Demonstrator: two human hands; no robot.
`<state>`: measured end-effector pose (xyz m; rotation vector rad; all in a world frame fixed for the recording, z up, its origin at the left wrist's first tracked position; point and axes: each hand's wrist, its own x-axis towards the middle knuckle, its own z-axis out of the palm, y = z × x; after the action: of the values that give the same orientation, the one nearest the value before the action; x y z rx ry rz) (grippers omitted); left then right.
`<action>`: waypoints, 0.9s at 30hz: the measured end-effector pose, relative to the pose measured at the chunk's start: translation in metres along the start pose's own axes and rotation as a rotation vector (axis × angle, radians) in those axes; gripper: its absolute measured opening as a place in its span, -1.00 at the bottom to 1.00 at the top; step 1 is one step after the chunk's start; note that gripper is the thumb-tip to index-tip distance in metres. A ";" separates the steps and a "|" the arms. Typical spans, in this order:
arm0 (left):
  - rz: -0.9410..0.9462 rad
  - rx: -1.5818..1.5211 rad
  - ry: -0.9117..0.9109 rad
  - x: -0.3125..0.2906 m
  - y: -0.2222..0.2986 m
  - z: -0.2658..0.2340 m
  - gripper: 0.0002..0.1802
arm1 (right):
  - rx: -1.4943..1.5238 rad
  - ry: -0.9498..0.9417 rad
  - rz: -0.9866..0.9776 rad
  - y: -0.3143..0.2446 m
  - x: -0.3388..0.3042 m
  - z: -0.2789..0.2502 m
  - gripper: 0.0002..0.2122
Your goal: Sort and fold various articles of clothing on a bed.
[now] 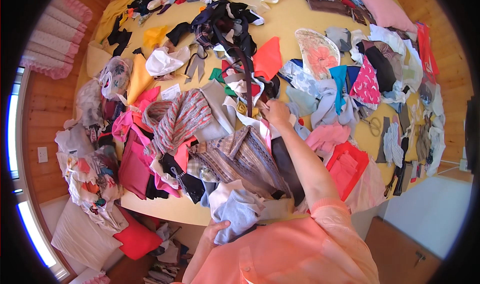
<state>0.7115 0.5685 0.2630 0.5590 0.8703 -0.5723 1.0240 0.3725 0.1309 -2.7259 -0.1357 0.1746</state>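
My left hand [217,231] is closed on a pale blue-grey piece of fabric [238,211], held against the near edge of the table by my body. Stretched far forward, my right hand [276,114] has its fingers bent together among scraps in the middle of the pile; what they pinch is too small to make out. Just left of those fingers hangs a dark strap [248,79]. Between my hands lie a brown patterned knit piece [240,156] and a dark cloth [287,171]. A red-and-grey striped knit [180,119] rests to the left.
Cloth scraps in many colours cover much of the yellow tabletop [165,208]. Scissors [372,127] lie at the right, beyond a red folded cloth [346,169]. Stuffed clear bags [116,78] line the left edge. Cushions [137,234] sit below the table at left.
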 end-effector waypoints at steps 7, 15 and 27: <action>0.082 -0.111 -0.090 0.009 -0.002 -0.018 -0.25 | 0.933 -0.300 0.003 0.022 -0.011 -0.081 -0.80; 0.092 -0.275 -0.215 0.007 -0.003 -0.021 -0.31 | 1.521 -0.202 0.100 0.037 -0.064 -0.201 -0.71; -0.011 -0.374 -0.271 -0.013 -0.021 -0.002 -0.42 | 1.368 -0.472 -0.317 -0.078 -0.174 -0.214 -0.25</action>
<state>0.6898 0.5580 0.2686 0.1321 0.7000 -0.4668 0.8770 0.3401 0.3751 -1.2516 -0.3949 0.5604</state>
